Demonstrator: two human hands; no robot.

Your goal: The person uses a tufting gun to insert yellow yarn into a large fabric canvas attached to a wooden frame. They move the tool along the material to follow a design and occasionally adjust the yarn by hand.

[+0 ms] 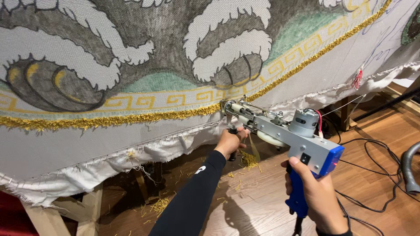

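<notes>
A grey and blue tufting gun (pixel 284 133) is pressed nose-first against a stretched white backing cloth (pixel 78 144). Its tip sits on a band of gold tufted yarn (pixel 131 118) that runs along a curved border. My right hand (pixel 317 196) grips the blue rear handle. My left hand (pixel 230 142), in a black sleeve, holds the black front grip under the gun's nose. The cloth carries a drawn design with grey, white and green tufted areas (pixel 175 43) and a gold key-pattern outline.
The cloth's frayed lower edge (pixel 109 164) is pinned to a wooden frame (pixel 92 205). Gold yarn scraps (pixel 249 159) lie on the wood floor. Black cables (pixel 372 175) trail at right, beside a grey hose (pixel 409 170). A red yarn tuft (pixel 357 79) hangs from the cloth.
</notes>
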